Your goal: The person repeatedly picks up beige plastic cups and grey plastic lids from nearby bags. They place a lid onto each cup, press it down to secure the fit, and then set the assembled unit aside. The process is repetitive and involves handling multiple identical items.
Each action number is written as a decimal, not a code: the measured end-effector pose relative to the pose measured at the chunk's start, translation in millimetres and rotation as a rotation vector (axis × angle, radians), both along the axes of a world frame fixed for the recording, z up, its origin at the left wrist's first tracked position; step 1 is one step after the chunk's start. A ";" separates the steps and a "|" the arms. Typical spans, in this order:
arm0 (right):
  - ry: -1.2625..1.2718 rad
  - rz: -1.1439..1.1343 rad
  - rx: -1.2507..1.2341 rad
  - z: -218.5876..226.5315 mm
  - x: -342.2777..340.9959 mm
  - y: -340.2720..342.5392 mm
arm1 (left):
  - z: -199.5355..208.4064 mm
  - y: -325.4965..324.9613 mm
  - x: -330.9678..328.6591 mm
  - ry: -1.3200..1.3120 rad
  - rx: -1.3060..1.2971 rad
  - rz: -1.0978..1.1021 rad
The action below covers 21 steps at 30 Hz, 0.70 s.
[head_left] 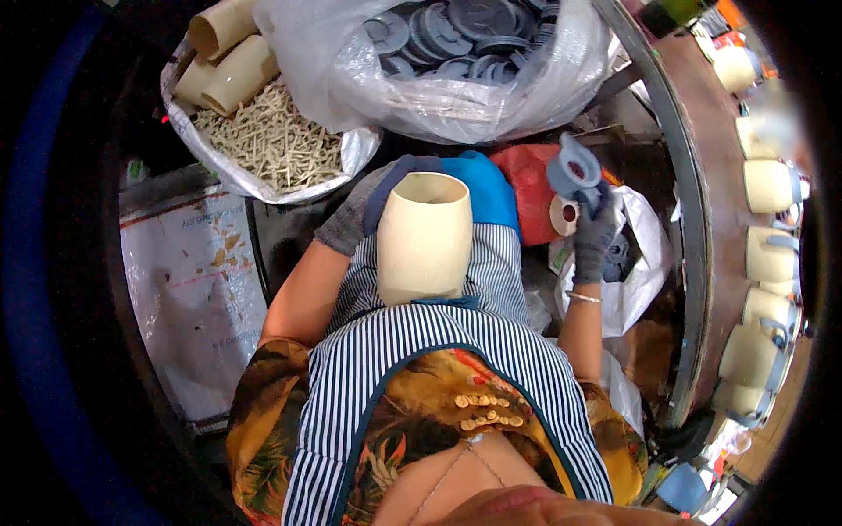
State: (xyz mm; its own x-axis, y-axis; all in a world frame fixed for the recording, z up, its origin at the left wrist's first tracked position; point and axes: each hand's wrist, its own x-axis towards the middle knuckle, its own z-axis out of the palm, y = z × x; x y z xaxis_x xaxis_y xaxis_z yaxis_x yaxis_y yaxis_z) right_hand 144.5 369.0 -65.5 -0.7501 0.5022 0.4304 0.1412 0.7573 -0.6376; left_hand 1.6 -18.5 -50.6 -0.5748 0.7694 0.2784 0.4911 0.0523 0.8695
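Head view: left hand (351, 223) (gloved, mostly hidden behind the cream cup (424, 237)) steadies that cup on the lap; grip unclear. Right hand (595, 232) grasps a grey-blue cap (574, 168), raised beside the clear bag (491, 96).

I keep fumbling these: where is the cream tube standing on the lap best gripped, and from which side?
Probably around its upper wall just below the open rim, from the person's left. The cream tube stands upright with its mouth up, and the gloved left hand already lies against that side.
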 end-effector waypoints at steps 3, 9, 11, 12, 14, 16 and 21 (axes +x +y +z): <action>-0.155 0.202 -0.711 110.7 -15.6 -62.8 | 17.4 5.3 10.7 -0.811 0.201 -0.069; -0.536 0.540 -1.129 101.3 -78.2 -119.7 | -17.1 24.2 4.0 -1.672 0.731 -0.337; -0.582 0.557 -1.208 87.8 -88.5 -118.4 | -21.5 29.1 2.3 -1.732 0.896 -0.470; -0.549 0.524 -1.206 84.7 -90.3 -120.3 | 14.3 33.9 8.6 -1.565 0.565 -0.009; -0.529 0.545 -1.119 81.1 -92.7 -126.7 | 4.0 32.2 6.8 -1.499 0.551 0.002; -0.538 0.569 -1.123 78.7 -94.1 -125.1 | -8.1 37.8 5.3 -1.349 0.525 0.004; -0.529 0.588 -1.164 71.3 -92.4 -118.2 | -15.0 36.7 4.5 -1.401 0.572 -0.018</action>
State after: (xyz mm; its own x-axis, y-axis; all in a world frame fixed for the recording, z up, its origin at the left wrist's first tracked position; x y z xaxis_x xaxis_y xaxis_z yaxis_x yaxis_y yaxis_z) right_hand 52.2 250.8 5.8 -0.9120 -0.0685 -0.4045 0.4102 -0.1289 -0.9029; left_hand 6.1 18.2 -65.5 -0.6135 0.7600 -0.2143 -0.7294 -0.4415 0.5224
